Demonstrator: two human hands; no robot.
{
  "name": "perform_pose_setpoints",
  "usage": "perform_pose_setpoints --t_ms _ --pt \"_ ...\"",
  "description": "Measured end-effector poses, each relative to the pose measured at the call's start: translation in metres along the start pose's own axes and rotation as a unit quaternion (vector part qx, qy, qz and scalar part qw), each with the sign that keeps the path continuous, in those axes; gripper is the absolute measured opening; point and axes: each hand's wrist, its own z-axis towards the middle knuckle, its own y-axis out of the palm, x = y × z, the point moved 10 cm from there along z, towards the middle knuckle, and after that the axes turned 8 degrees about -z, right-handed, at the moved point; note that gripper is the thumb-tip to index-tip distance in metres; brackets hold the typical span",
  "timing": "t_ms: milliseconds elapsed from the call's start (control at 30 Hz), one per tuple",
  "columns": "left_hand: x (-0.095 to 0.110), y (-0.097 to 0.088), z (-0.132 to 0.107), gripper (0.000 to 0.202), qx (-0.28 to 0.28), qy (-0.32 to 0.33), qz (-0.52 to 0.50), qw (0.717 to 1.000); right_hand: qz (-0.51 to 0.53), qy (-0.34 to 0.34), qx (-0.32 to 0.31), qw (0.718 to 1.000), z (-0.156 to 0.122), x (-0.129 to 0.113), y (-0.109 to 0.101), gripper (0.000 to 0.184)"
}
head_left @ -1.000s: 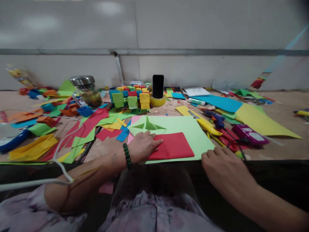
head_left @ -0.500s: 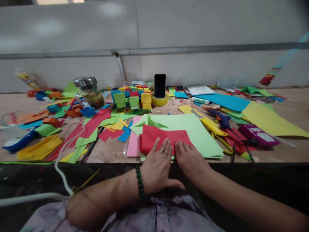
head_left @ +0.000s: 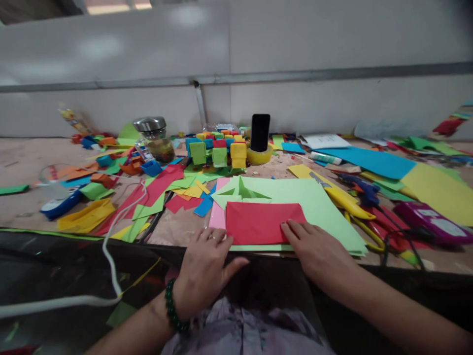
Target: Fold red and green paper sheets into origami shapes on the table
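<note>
A folded red paper (head_left: pixel 260 224) lies flat near the table's front edge, on top of pale green sheets (head_left: pixel 325 212). My left hand (head_left: pixel 207 264) rests at the lower left corner of the red paper, fingers stretched flat and thumb apart. On the right end of that paper lie the fingertips of my right hand (head_left: pixel 314 244), its fingers extended. Behind the red paper stands a folded green paper piece (head_left: pixel 241 190) with a raised point. A pink sheet (head_left: pixel 217 217) shows at the left side of the stack.
A phone (head_left: pixel 260 132) leans upright on a yellow tape roll (head_left: pixel 259 156). Left of it are small paper chairs (head_left: pixel 219 157) and a glass jar (head_left: pixel 158 143). A yellow cutter (head_left: pixel 340 195), a glue gun (head_left: pixel 360 190) and a purple device (head_left: pixel 430 222) lie right. A white cable (head_left: pixel 111 251) hangs left.
My hands have moved apart along the red paper, the left hand to its left corner and the right to its right end. The paper now lies flatter. The camera view has shifted left.
</note>
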Motion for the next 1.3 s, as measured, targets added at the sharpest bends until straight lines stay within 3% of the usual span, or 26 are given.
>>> perform_pose_setpoints --t_ms 100,200,400,533,600,700,800,900,1033,1167,1300 --pt "-0.028 -0.009 0.022 0.05 0.036 -0.081 -0.012 0.996 0.12 -0.005 -0.026 0.992 0.02 0.022 -0.009 0.045" --pt "-0.048 -0.003 0.037 0.052 0.044 -0.128 -0.017 0.991 0.229 -0.027 -0.017 0.973 0.054 0.032 -0.021 0.039" --pt "-0.053 0.014 0.047 0.02 0.044 -0.121 -0.171 0.977 0.306 -0.038 -0.042 0.95 0.105 0.018 -0.009 0.04" --pt "-0.051 0.014 0.046 0.003 0.064 -0.123 -0.255 0.957 0.375 -0.053 -0.057 0.924 0.105 0.01 -0.006 0.031" --pt "-0.049 0.008 0.044 0.008 0.084 -0.122 -0.27 0.952 0.41 -0.064 -0.053 0.908 0.101 0.01 -0.01 0.032" --pt "-0.043 -0.01 0.039 0.008 0.145 -0.098 -0.283 0.943 0.487 -0.094 -0.103 0.862 0.09 0.003 -0.011 0.032" --pt "-0.05 -0.025 0.035 0.027 0.195 -0.109 -0.363 0.905 0.54 -0.073 -0.104 0.832 0.08 0.009 -0.021 0.035" --pt "-0.058 -0.017 0.04 0.047 0.136 -0.153 -0.493 0.845 0.535 -0.046 -0.037 0.843 0.072 0.021 -0.042 0.033" --pt "-0.042 -0.004 0.051 0.052 0.026 -0.154 -0.595 0.788 0.543 -0.062 -0.053 0.835 0.066 0.012 -0.05 0.035" --pt "-0.04 -0.003 0.052 0.046 0.036 -0.176 -0.595 0.784 0.554 -0.072 -0.059 0.827 0.069 0.006 -0.047 0.044" --pt "-0.035 0.001 0.053 0.042 0.024 -0.164 -0.61 0.775 0.609 -0.072 -0.07 0.787 0.075 0.002 -0.042 0.042"
